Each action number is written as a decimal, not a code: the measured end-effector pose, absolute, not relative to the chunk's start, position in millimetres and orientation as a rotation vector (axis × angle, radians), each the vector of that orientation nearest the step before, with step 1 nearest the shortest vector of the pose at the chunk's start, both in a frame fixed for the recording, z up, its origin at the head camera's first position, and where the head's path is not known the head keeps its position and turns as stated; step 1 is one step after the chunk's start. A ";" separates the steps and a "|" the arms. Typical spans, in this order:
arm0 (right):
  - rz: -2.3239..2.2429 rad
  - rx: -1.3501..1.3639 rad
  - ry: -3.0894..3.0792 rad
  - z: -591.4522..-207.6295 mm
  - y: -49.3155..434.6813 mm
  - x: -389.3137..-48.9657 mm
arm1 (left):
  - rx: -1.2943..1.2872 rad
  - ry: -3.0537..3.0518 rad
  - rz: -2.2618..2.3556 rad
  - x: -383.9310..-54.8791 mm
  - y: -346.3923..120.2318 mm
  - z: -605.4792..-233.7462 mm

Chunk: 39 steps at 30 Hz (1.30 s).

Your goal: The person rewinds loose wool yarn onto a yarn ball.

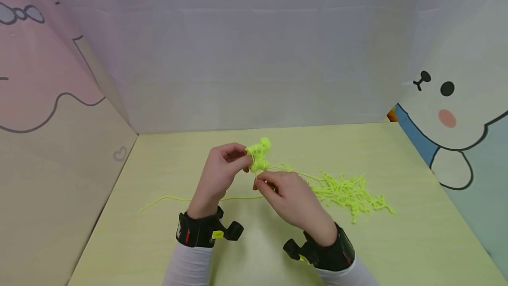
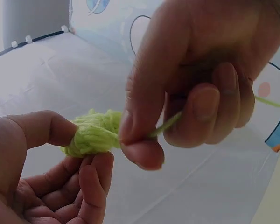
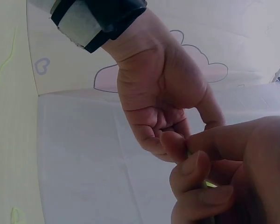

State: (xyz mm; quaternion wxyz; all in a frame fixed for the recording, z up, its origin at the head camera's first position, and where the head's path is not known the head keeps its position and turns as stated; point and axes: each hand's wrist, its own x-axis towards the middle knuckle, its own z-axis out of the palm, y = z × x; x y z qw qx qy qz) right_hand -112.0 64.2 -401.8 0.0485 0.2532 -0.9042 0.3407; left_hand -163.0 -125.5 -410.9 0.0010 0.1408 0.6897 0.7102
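In the head view a small wound bundle of neon yellow-green yarn (image 1: 258,156) is raised above the table, pinched between the thumb and fingers of my left hand (image 1: 218,169). Just below and right of it, my right hand (image 1: 291,197) pinches a strand of the yarn between thumb and forefinger. The left wrist view shows this strand (image 2: 169,123) running from the bundle (image 2: 94,133) through the right fingertips and out past the hand. In the right wrist view my own fingers hide most of the bundle.
A loose, tangled heap of the same yarn (image 1: 349,193) lies on the pale wooden table (image 1: 254,259) to the right. One thin yarn tail (image 1: 166,197) stretches left across the tabletop. Cloth panels with cartoon figures (image 1: 448,118) stand around the table's back and sides.
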 end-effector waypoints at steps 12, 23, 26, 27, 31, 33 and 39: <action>1.350 0.728 -2.811 -411.0 86.2 -132.0 | 0.752 1.918 2.093 -160.0 -133.8 -413.1; 1.378 0.640 -2.719 -399.2 102.6 -135.0 | 0.824 2.245 1.637 -162.6 -133.6 -418.0; 1.361 0.617 -2.673 -397.5 101.5 -130.9 | 0.721 2.301 1.642 -162.4 -132.6 -419.3; 1.353 0.608 -2.655 -396.9 100.7 -129.3 | 0.698 2.316 1.650 -162.4 -132.4 -419.8; 1.334 0.606 -2.591 -396.2 94.8 -122.9 | 0.597 2.420 1.636 -162.7 -130.6 -422.7; 1.311 0.628 -2.566 -396.3 91.0 -120.0 | 0.550 2.486 1.628 -163.7 -129.0 -424.7; 1.186 0.739 -2.548 -399.9 81.3 -114.7 | 0.425 2.534 1.778 -167.3 -125.7 -428.2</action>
